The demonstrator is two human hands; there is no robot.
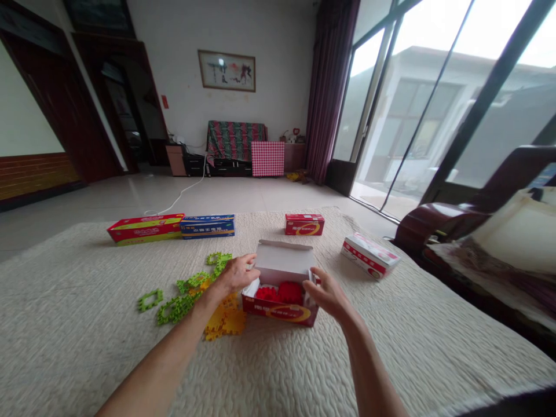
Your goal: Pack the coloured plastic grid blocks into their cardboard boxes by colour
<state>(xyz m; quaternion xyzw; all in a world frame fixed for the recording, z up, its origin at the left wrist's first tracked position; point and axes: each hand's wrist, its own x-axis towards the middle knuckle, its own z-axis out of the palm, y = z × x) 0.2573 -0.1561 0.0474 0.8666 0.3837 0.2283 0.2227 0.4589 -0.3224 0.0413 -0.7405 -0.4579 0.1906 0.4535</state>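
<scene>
A red cardboard box (278,313) stands on the quilted cover in front of me, its white lid (284,258) raised at the back. Inside lie red plastic building pieces (290,292). My left hand (238,273) grips the box's left side near the lid, with the fingers bent. On the opposite side, my right hand (326,292) holds the right edge between thumb and fingers. Loose green notched pieces (177,308) are scattered left of the box, partly behind my left forearm. Yellow notched pieces (226,321) lie in a pile against the box's left front corner.
Farther back are a red-and-green long box (146,228), a blue box (208,226) and a smaller red box (304,224). A white-and-red box (370,256) sits to the right. Beyond it stands a dark wooden armrest (428,223).
</scene>
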